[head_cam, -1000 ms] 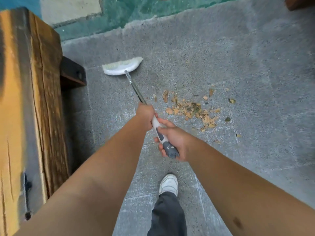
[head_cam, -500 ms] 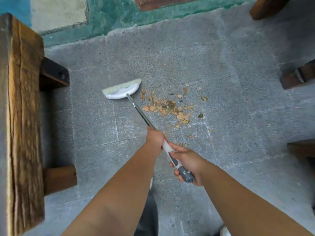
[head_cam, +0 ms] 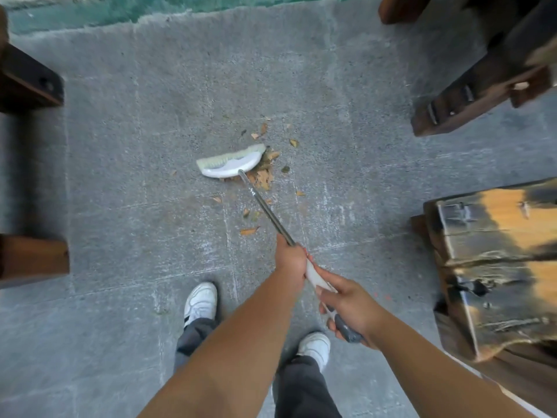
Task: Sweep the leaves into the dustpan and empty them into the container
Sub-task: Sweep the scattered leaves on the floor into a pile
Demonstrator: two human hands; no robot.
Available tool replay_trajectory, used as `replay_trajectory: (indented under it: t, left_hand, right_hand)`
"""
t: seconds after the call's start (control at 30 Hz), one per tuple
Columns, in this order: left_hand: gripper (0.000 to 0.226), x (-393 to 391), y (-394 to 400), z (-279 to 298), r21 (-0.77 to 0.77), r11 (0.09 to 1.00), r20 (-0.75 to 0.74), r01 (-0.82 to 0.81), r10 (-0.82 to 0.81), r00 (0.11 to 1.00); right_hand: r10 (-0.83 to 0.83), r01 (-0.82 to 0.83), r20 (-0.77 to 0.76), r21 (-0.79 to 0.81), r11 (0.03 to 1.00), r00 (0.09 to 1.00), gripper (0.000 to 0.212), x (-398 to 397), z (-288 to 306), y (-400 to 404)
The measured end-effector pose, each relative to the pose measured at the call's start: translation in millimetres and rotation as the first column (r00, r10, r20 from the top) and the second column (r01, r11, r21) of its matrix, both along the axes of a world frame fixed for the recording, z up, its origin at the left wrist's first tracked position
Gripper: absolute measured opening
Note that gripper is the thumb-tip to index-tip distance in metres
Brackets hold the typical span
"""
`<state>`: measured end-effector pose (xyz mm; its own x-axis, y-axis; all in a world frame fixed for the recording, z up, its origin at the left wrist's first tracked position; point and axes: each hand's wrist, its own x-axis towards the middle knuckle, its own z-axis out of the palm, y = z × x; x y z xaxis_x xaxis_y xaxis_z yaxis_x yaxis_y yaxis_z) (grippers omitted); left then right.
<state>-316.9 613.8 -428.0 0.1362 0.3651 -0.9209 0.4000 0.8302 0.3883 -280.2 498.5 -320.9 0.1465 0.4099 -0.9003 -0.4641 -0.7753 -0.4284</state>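
Observation:
A white broom head [head_cam: 230,162] with pale bristles rests on the grey stone floor, partly over a small heap of dry brown leaves [head_cam: 263,175]. A few more leaves [head_cam: 249,230] lie scattered nearer to me. The metal shaft [head_cam: 266,211] runs back from the head to my hands. My left hand [head_cam: 290,262] grips the shaft's lower end. My right hand [head_cam: 349,309] holds the white and grey handle [head_cam: 346,330] just behind it. No dustpan or container is in view.
Dark wooden bench legs [head_cam: 28,82] stand at the left edge. Wooden furniture [head_cam: 482,86] fills the upper right, and a worn wooden block [head_cam: 497,260] sits at the right. My white shoes [head_cam: 201,301] stand on the floor below the hands. A green painted strip [head_cam: 150,7] borders the far side.
The broom head has swept rightward onto the leaf pile, pushing leaves together. My view has shifted, so the furniture on the right is now close and both shoes show.

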Motion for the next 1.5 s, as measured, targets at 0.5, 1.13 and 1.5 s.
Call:
replay_trajectory:
  t: [0.5, 1.13, 1.5]
  left_hand:
    - [0.034, 61, 145, -20, 0.403, 0.875, -0.099, 0.269, -0.25, 0.963]
    - [0.045, -61, 175, -71, 0.235, 0.738, -0.151, 0.632, -0.615, 0.774]
    - [0.036, -187, 111, -5, 0.296, 0.702, -0.118, 0.648, -0.646, 0.754]
  right_hand:
    - [0.186, -0.18, 0.466, -0.056, 0.982, 0.865, 0.055, 13, -40, 146]
    - [-0.529, 0.528, 0.088, 0.036, 0.848, 0.844, 0.053, -142, -68, 178]
    - [-0.611, 0.606, 0.12, 0.078, 0.792, 0.783, 0.051, -271, -2, 120]
